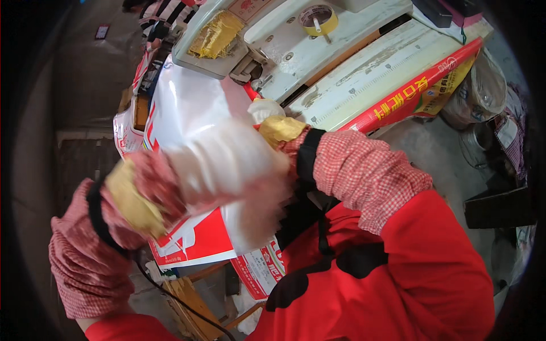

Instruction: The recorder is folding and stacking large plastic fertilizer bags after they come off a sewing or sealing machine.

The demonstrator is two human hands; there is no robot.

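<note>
Smeared by motion, my left hand in a pale glove passes across the middle of the view, above a large white and red printed plastic sack. Its fingers cannot be made out. My right hand, in a whitish glove with a yellow cuff, is beside the sack's right side, close under the head of a white sewing machine. The fingers that show look curled in. What they hold, if anything, is hidden. The sack's red lower part hangs below my left forearm.
A yellow tape roll sits on the machine. A red and yellow printed sheet runs along the worn white machine table. To the right are a clear plastic bag and a dark box. Wooden pieces and a black cable lie lower left.
</note>
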